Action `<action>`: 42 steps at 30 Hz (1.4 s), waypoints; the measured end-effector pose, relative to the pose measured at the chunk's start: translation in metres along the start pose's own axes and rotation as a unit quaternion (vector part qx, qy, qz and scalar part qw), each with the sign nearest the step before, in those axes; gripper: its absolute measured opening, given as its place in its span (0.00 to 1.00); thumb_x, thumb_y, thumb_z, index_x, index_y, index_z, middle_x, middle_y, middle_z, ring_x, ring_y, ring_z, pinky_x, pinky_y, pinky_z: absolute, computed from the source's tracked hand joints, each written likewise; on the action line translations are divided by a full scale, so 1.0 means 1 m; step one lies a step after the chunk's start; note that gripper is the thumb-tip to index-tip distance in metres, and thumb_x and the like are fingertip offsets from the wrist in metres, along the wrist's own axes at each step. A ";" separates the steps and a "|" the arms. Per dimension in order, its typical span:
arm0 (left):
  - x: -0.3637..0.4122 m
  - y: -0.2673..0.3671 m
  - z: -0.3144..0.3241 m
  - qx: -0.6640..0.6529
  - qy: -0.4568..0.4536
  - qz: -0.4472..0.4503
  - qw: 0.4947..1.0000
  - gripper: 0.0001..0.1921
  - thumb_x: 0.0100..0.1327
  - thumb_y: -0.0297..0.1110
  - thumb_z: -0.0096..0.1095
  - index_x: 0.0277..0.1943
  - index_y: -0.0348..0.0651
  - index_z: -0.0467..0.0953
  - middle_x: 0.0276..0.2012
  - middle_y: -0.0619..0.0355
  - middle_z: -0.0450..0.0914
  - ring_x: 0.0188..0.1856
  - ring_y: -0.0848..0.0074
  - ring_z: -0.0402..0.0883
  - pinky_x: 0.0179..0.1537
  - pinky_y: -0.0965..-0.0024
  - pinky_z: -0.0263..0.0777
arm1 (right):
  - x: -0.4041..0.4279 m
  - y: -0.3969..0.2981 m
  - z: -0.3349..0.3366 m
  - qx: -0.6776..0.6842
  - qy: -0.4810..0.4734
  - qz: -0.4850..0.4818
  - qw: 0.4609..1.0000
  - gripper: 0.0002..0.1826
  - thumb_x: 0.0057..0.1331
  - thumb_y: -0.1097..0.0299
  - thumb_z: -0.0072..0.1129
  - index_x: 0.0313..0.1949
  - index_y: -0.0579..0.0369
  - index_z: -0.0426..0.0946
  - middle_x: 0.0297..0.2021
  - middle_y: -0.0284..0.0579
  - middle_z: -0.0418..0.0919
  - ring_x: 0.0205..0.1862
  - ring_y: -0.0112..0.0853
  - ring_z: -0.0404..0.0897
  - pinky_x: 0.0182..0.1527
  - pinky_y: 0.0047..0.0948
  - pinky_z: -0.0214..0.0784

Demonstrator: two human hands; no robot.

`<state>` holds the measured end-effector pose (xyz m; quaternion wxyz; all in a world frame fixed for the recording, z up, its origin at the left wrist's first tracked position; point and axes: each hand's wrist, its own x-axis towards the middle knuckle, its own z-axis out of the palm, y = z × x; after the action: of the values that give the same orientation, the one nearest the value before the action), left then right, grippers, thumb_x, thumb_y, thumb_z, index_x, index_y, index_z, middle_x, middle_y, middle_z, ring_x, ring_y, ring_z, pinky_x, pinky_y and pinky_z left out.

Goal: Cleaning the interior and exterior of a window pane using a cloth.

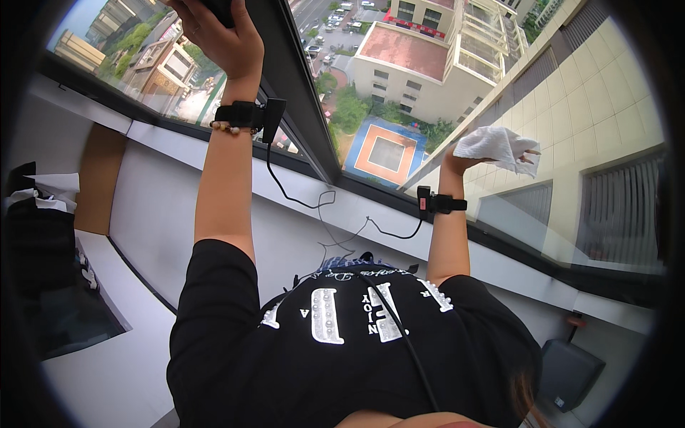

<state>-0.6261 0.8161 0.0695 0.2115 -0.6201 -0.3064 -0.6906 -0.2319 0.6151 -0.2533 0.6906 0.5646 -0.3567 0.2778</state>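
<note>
My right hand (473,158) holds a crumpled white cloth or paper towel (495,144) in front of the window glass. The cloth drapes over the palm, and some fingertips show at its right side. Whether it touches the pane I cannot tell. My left hand (227,43) is raised at the top edge of the view beside the dark window frame (297,85). Its thumb and fingers lie on either side of a black thing (218,10), cut off by the picture's edge; it may be part of the frame.
A white window sill (374,214) runs below the panes. Thin cables (289,198) hang from black wrist-worn devices (273,120). At left are a brown panel (99,182) and a black item with white papers (53,192). A dark grey box (570,374) stands lower right. Buildings and a sports court show outside.
</note>
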 end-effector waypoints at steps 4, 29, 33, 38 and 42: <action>-0.006 -0.001 -0.012 0.016 -0.017 -0.002 1.000 0.29 0.76 0.40 0.48 0.75 0.38 0.54 0.76 0.43 0.50 0.75 0.49 0.51 0.72 0.49 0.49 | -0.066 0.205 -0.016 -0.940 0.027 0.106 0.322 0.30 0.73 0.53 0.48 0.71 0.46 0.58 0.68 0.41 0.63 0.68 0.35 0.63 0.72 0.34 0.48; -0.002 0.000 -0.019 -0.032 -0.059 -0.015 0.998 0.46 0.71 0.56 0.52 0.76 0.31 0.40 0.74 0.30 0.45 0.75 0.40 0.46 0.71 0.45 0.46 | 0.144 0.000 0.133 -0.935 0.124 -0.210 -0.258 0.35 0.71 0.56 0.50 0.66 0.59 0.43 0.64 0.54 0.38 0.66 0.45 0.42 0.65 0.48 0.34; -0.005 0.000 -0.010 -0.021 -0.016 0.021 0.999 0.43 0.70 0.53 0.57 0.77 0.40 0.46 0.73 0.28 0.48 0.69 0.37 0.60 0.62 0.44 0.60 | 0.133 0.000 0.136 -0.914 0.343 -0.201 -0.079 0.26 0.72 0.57 0.49 0.60 0.55 0.52 0.57 0.49 0.48 0.58 0.41 0.51 0.59 0.43 0.44; -0.011 -0.005 -0.003 -0.021 0.012 0.032 0.999 0.41 0.70 0.55 0.56 0.77 0.44 0.49 0.74 0.34 0.50 0.65 0.42 0.65 0.57 0.48 0.69 | 0.139 0.037 0.182 -0.749 0.491 -0.203 0.395 0.15 0.72 0.60 0.48 0.53 0.51 0.63 0.47 0.43 0.61 0.48 0.36 0.63 0.50 0.36 0.55; -0.014 0.000 0.007 -0.019 0.027 0.036 0.999 0.40 0.70 0.55 0.56 0.76 0.43 0.50 0.74 0.33 0.48 0.65 0.43 0.66 0.57 0.48 0.69 | 0.118 0.113 0.246 -0.703 0.403 -0.115 0.575 0.08 0.73 0.62 0.47 0.47 0.47 0.72 0.39 0.38 0.71 0.39 0.33 0.72 0.43 0.31 0.65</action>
<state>-0.6191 0.8195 0.0563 0.2327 -0.6159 -0.2643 -0.7048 -0.2956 0.3957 -0.0658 0.9694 -0.2321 -0.0571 0.0568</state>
